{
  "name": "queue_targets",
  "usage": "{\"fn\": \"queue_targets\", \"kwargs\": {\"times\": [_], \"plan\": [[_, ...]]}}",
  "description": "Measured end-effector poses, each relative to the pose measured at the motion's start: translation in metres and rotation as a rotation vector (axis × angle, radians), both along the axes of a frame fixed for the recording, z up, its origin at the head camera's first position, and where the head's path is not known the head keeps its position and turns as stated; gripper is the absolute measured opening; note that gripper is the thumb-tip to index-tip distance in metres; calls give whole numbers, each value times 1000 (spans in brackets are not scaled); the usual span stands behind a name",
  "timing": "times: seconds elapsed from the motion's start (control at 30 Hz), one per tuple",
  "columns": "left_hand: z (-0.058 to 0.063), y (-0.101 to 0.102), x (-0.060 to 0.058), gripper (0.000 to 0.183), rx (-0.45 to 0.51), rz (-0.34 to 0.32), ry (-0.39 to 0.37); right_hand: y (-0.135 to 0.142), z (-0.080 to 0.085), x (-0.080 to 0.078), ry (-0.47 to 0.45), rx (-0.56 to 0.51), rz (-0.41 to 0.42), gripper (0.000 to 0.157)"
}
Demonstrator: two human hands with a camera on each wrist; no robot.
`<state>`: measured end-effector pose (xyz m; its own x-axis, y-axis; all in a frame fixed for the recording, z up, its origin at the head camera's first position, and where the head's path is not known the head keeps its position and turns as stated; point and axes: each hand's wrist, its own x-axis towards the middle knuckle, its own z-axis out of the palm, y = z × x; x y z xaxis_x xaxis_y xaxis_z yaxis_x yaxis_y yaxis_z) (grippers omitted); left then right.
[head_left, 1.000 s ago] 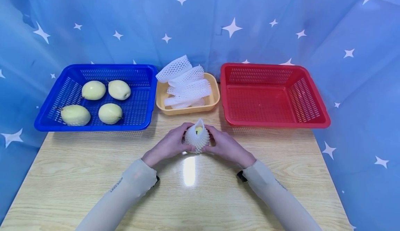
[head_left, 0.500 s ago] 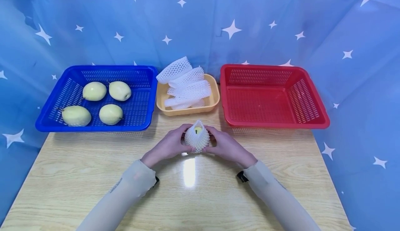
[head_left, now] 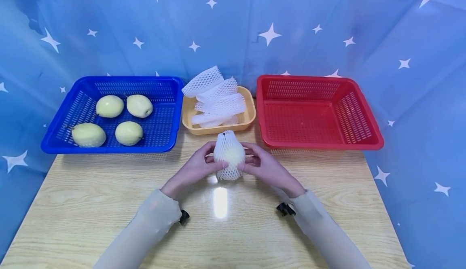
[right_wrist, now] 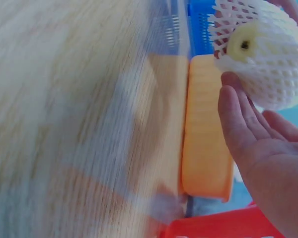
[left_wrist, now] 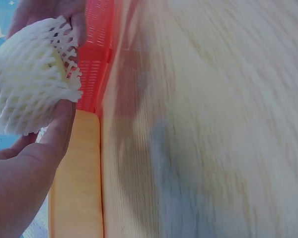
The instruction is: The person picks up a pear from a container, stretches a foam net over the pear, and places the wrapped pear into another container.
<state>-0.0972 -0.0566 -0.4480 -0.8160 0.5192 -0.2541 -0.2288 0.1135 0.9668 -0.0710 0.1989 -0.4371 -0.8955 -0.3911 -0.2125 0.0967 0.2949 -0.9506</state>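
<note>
Between both hands is a pale yellow-green pear in a white foam net sleeve (head_left: 229,155), lifted off the table. My left hand (head_left: 196,164) holds its left side, thumb in front and fingers behind. On the other side my right hand (head_left: 267,167) holds it, thumb also in front. The right wrist view shows the pear's bare end (right_wrist: 241,42) with a dark spot, inside the sleeve's open end. In the left wrist view the foam net (left_wrist: 27,79) covers most of the fruit.
A blue basket (head_left: 160,145) with several bare pears stands at the back left. In the back middle, a yellow tray (head_left: 251,109) holds several foam net sleeves (head_left: 222,103). A red basket (head_left: 309,119) stands at the back right of the wooden table (head_left: 236,236).
The sleeved pear has been raised and tilted, so its top now points away and the sleeve's lower end faces the near side. Both thumbs have moved up its front.
</note>
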Motion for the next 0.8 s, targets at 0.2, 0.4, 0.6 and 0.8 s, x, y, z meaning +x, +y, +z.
{"fn": "queue_targets", "kwargs": {"times": [0.2,0.4,0.6,0.8], "plan": [[3,2,1,64,20,76,-60,2,2,3,10,-48,-19,69],[0,7,2,60,115,171,-138,-2,5,8,71,-25,-94,56],[0,14,7,58,271,227,-241,-9,6,11,183,42,-163,42],[2,22,11,60,307,230,-263,-12,8,11,255,78,-180,33]]}}
